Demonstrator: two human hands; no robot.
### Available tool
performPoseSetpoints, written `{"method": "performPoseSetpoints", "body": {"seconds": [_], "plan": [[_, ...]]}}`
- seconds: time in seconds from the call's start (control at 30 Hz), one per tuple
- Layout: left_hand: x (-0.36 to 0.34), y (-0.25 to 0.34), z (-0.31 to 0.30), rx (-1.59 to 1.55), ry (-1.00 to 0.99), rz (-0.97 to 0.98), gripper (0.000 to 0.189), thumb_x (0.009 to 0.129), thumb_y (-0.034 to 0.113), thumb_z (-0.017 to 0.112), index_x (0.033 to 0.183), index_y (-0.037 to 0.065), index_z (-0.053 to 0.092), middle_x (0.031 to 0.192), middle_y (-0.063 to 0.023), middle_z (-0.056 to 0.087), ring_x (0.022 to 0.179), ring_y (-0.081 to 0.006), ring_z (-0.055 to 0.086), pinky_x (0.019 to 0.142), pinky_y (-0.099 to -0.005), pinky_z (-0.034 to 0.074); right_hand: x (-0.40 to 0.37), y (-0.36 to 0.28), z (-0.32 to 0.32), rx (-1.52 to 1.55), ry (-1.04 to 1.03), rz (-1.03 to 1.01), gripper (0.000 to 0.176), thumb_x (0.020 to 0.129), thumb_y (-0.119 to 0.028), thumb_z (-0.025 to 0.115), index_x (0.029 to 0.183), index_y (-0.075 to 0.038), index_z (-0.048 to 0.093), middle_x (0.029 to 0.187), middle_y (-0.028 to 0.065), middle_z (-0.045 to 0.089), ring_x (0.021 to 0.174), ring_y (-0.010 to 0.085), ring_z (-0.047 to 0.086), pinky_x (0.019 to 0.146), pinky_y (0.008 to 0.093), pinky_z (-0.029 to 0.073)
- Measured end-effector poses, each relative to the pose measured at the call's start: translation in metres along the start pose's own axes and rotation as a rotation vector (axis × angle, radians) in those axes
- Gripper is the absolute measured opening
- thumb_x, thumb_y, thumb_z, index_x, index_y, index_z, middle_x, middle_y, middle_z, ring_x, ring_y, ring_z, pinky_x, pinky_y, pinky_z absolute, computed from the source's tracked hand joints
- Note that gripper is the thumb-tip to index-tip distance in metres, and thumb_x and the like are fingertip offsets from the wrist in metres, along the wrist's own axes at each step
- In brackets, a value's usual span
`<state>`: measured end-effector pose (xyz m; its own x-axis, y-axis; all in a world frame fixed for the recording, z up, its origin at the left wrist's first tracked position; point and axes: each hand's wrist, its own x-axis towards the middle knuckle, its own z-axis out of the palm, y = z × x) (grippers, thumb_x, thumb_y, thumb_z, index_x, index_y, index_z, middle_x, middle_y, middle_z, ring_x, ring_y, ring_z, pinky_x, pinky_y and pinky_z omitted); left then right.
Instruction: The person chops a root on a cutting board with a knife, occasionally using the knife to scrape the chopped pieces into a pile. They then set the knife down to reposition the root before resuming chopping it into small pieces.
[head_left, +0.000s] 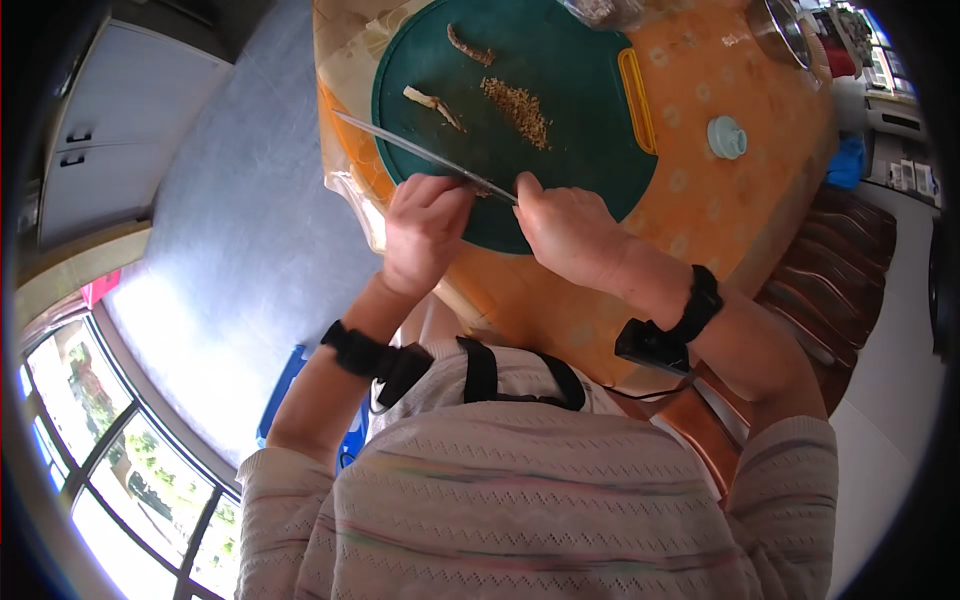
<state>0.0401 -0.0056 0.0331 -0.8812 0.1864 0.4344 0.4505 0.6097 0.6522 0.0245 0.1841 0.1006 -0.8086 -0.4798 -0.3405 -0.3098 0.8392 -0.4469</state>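
Head view, both hands at the near edge of a green cutting board [575, 60]. I read the right hand [565, 230] as closed round the handle of a knife [420, 152], fingers pressed together and wrapped so that the handle itself is hidden. The blade runs out past those fingers, up and away over the board. The left hand [425, 225] sits just beside the right one, fingers curled and bunched directly under the blade. Its fingertips appear to pinch a small brown piece [483, 192] against the edge, most of it covered. Holding the piece this close to the handle end probably gives finer control than the tip would. Beyond the fingertips, well apart from them, lie a pile of chopped bits [518, 112] and two root pieces [433, 103] [470, 45], seemingly kept clear of the working edge. Past the right hand's knuckles a small teal cap [727, 137] rests on the orange tablecloth [700, 210], off the board.
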Motion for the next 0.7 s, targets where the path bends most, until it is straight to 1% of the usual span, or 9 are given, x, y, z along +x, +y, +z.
{"method": "performPoseSetpoints", "body": {"seconds": [0.07,0.1,0.17,0.23,0.27,0.33,0.43,0.53,0.7], "plan": [[0.016,0.006,-0.027,-0.065,0.013,-0.131,0.013,0.073,-0.002,0.067,0.084,0.006,0.068,0.084,-0.0063,0.064,0.077,-0.0258,0.062,0.067,-0.0343,0.050,-0.001,0.005,0.006,-0.002,0.067,-0.061,0.014,0.090,-0.011,0.052,0.087,0.000,0.043,0.060,0.0176,0.058,0.060,0.0393,0.061,0.054,0.0479,0.048],[0.030,0.014,-0.047,-0.029,0.036,-0.186,0.012,0.075,-0.003,0.067,0.084,0.005,0.067,0.084,-0.0080,0.064,0.076,-0.0266,0.063,0.066,-0.0344,0.051,-0.003,0.005,0.008,0.014,0.062,-0.053,0.014,0.090,-0.011,0.052,0.087,0.000,0.043,0.060,0.0176,0.058,0.060,0.0393,0.061,0.054,0.0479,0.048],[0.070,0.020,-0.061,0.050,0.136,-0.053,0.009,0.077,0.000,0.068,0.084,0.005,0.068,0.083,-0.0083,0.064,0.078,-0.0234,0.063,0.066,-0.0324,0.051,0.000,0.003,0.003,-0.011,0.003,-0.016,0.013,0.090,-0.010,0.052,0.087,0.000,0.043,0.060,0.0178,0.058,0.061,0.0396,0.061,0.054,0.0480,0.048],[0.104,-0.002,-0.048,0.147,0.087,0.144,0.011,0.082,0.013,0.067,0.092,0.008,0.069,0.097,-0.0095,0.064,0.096,-0.0249,0.061,0.079,-0.0379,0.049,0.001,0.003,0.001,-0.001,-0.015,-0.013,0.013,0.089,-0.010,0.052,0.087,0.000,0.043,0.060,0.0176,0.058,0.060,0.0396,0.061,0.054,0.0475,0.048],[0.112,-0.012,-0.037,0.145,0.089,0.137,0.011,0.082,0.013,0.067,0.092,0.008,0.069,0.097,-0.0095,0.064,0.096,-0.0249,0.061,0.079,-0.0379,0.049,0.002,0.003,0.001,0.012,-0.037,-0.007,0.013,0.089,-0.009,0.052,0.087,0.000,0.043,0.060,0.0174,0.058,0.059,0.0396,0.061,0.053,0.0470,0.048],[0.119,-0.025,-0.014,0.522,-0.119,0.232,0.018,0.086,0.020,0.063,0.102,0.015,0.068,0.116,-0.0072,0.061,0.111,-0.0274,0.054,0.094,-0.0424,0.042,0.004,-0.003,-0.007,-0.020,-0.079,0.008,0.011,0.084,-0.005,0.053,0.089,0.001,0.045,0.063,0.0175,0.061,0.062,0.0371,0.064,0.054,0.0446,0.051],[0.113,-0.027,-0.013,0.511,-0.251,0.103,0.022,0.089,0.028,0.059,0.107,0.020,0.066,0.125,-0.0058,0.055,0.121,-0.0277,0.046,0.100,-0.0461,0.035,0.003,-0.011,-0.009,-0.059,-0.136,0.029,0.013,0.079,-0.003,0.054,0.090,0.001,0.047,0.065,0.0170,0.064,0.063,0.0340,0.066,0.054,0.0418,0.053],[0.108,-0.023,-0.016,0.482,-0.260,0.069,0.024,0.089,0.031,0.056,0.103,0.015,0.068,0.125,-0.0093,0.055,0.123,-0.0326,0.043,0.099,-0.0519,0.032,0.000,-0.011,-0.004,-0.073,-0.114,0.019,0.011,0.080,-0.006,0.053,0.088,0.000,0.047,0.062,0.0155,0.063,0.058,0.0328,0.065,0.051,0.0408,0.052],[0.110,-0.018,-0.016,0.501,-0.255,0.077,0.022,0.089,0.028,0.058,0.104,0.016,0.067,0.123,-0.0077,0.056,0.122,-0.0297,0.046,0.100,-0.0481,0.035,-0.002,-0.007,0.002,-0.089,-0.045,0.003,0.011,0.080,-0.007,0.053,0.086,-0.001,0.046,0.059,0.0133,0.061,0.053,0.0316,0.064,0.047,0.0392,0.051]]}}
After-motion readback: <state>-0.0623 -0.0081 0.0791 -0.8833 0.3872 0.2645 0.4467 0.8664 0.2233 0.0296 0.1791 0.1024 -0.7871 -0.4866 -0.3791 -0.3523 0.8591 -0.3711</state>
